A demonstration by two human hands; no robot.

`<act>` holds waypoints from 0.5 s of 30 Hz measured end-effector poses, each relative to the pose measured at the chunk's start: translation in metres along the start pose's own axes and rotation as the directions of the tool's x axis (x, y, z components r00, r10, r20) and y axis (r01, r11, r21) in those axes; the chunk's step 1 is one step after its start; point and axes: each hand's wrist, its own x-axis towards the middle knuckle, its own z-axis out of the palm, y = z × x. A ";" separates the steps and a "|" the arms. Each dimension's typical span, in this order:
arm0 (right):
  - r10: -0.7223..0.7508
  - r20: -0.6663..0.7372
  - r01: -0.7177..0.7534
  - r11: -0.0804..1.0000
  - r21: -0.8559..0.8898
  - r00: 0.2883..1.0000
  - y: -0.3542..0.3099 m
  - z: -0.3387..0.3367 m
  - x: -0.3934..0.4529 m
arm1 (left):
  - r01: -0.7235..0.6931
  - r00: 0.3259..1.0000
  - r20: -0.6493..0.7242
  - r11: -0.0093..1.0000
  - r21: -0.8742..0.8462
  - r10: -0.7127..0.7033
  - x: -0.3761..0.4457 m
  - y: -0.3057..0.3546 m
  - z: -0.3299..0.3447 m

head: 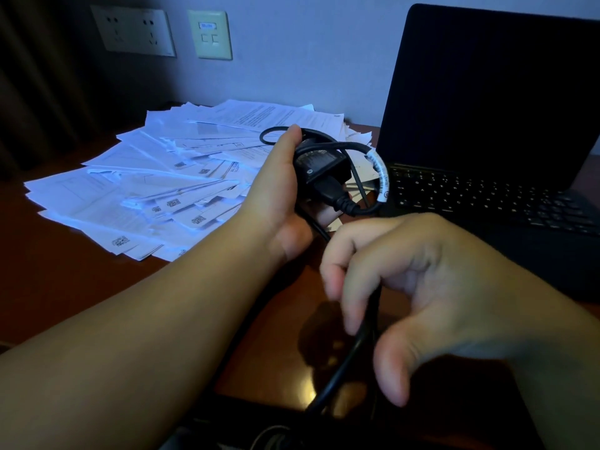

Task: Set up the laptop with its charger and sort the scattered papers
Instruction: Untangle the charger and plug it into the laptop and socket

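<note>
Black charger [321, 170] held above desk; papers [168, 186] fanned left; laptop [487, 125] open

Non-task items: dark reddish wooden desk [65, 287], glossy, under both hands. Wall plate with two power sockets [133, 30] up on the wall, far beyond and left of the left hand. Cream data-port plate [210, 34] just right of it. Dark curtain folds [29, 92] at far left edge.

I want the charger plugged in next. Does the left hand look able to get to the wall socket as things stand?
Probably not straight away. The left hand grips the charger brick, and the wall socket sits up the wall beyond the scattered papers. Nothing blocks the path, but it looks a long stretch.
</note>
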 end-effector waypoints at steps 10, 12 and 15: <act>0.309 -0.325 -0.413 0.849 -0.330 0.894 -0.002 -0.004 0.002 | -0.005 1.000 -0.019 1.000 -0.006 0.004 -0.002 -0.004 0.002; 0.296 -0.430 -0.478 0.776 -0.412 0.853 -0.001 0.000 0.003 | -0.015 1.000 -0.024 1.000 -0.018 0.015 -0.003 -0.003 0.002; 0.337 -0.498 -0.587 0.616 -0.525 0.799 0.004 0.004 0.004 | -0.053 0.999 -0.009 0.998 -0.031 0.053 -0.005 -0.004 0.004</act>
